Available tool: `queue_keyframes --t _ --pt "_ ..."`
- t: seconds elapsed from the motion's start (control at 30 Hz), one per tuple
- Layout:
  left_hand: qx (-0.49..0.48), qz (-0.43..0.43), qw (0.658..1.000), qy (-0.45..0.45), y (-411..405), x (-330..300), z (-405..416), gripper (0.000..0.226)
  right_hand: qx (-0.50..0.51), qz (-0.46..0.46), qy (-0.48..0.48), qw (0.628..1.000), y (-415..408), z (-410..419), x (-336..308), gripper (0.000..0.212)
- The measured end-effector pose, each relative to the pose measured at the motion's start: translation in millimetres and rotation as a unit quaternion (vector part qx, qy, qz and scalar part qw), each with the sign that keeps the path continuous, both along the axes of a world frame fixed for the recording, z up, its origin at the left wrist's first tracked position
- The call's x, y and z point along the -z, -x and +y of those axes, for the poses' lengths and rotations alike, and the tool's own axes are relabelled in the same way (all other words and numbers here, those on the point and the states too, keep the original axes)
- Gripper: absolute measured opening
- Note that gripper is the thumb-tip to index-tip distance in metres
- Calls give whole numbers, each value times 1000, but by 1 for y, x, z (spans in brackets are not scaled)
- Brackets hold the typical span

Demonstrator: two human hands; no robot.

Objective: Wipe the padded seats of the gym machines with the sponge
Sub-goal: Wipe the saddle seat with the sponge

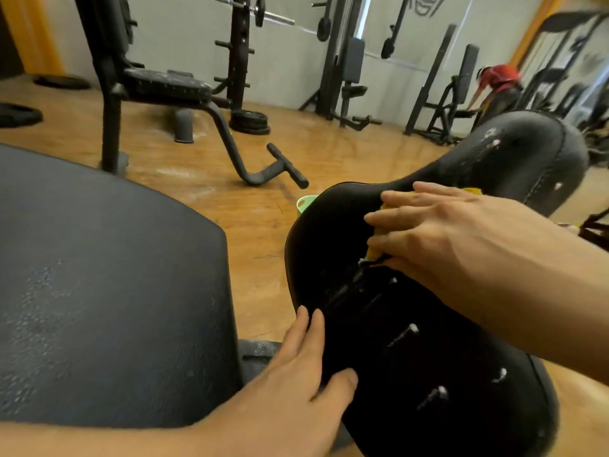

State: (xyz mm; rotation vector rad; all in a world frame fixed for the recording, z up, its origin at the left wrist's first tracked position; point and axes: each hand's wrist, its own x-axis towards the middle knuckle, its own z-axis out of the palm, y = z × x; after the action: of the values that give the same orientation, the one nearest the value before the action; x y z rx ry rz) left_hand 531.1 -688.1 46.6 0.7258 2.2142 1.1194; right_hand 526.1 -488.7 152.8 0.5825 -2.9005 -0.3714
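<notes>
At the near left a wide grey-black padded bench pad (108,291) with a speckled, worn surface fills the foreground, and behind it on the far left a black metal bench frame (158,84) stands on the orange wooden floor (257,232), with a stack of black weight plates (249,121) farther right beside a rack upright. In the near centre the left hand (296,384) rests flat with straight fingers on the left edge of the glossy black padded seat (412,351), its thumb lying on the top surface, holding nothing. A small green plastic container (304,203) peeks out just beyond the seat's far left edge. To the right, the right hand (438,239) presses a yellow sponge (374,250) onto the far part of that seat, fingers spread over it and covering most of it. White streaks mark the seat near the sponge. Far right, a blurred person in a red top (499,81) bends over another machine
</notes>
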Motion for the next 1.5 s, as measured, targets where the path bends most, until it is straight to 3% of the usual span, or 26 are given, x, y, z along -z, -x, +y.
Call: queue_keyframes --t 0.03,0.13,0.2,0.3,0.37,0.47,0.53,0.6,0.73,0.9,0.97,1.07,1.17,1.3,1.5 --pt "12 15 1000 10 4 -1 -6 74 -12 33 -17 999 -5 2 -1 45" --pt "19 61 998 12 24 -10 -21 60 25 -5 -79 997 -8 -28 -16 54" --pt "21 81 997 -1 43 -15 -24 47 33 -6 -87 996 11 -34 -13 41" --pt "19 141 990 -18 72 -16 -23 65 53 39 -99 993 16 -55 -4 31" --pt "40 178 983 -18 88 -14 -24 66 25 109 -57 992 -2 -38 15 37" --pt "73 214 974 -15 105 -13 -25 64 29 78 21 996 -36 -29 32 62" --pt "85 226 970 -16 111 -10 -23 63 26 77 34 996 -31 -35 31 55" --pt "96 226 969 -18 115 -7 -20 62 44 61 -58 995 -7 -52 23 38" --pt "118 217 969 -5 118 -3 -19 61 90 42 -115 988 12 -70 27 42" --pt "134 211 968 1 119 -4 -18 61 91 99 20 991 -46 -52 55 61" --pt "138 209 968 3 120 -3 -16 61 71 123 -42 989 -36 -56 54 50" --pt "132 213 968 4 121 -1 -17 62 114 91 -103 984 3 -78 49 46" --pt "128 217 968 0 122 0 -17 63 128 97 -90 983 -4 -81 61 46" --pt "131 217 967 -1 121 1 -18 62 83 102 5 991 -66 -70 77 45" --pt "112 183 976 -29 122 -3 -16 60 143 108 -79 981 -1 -98 82 43"
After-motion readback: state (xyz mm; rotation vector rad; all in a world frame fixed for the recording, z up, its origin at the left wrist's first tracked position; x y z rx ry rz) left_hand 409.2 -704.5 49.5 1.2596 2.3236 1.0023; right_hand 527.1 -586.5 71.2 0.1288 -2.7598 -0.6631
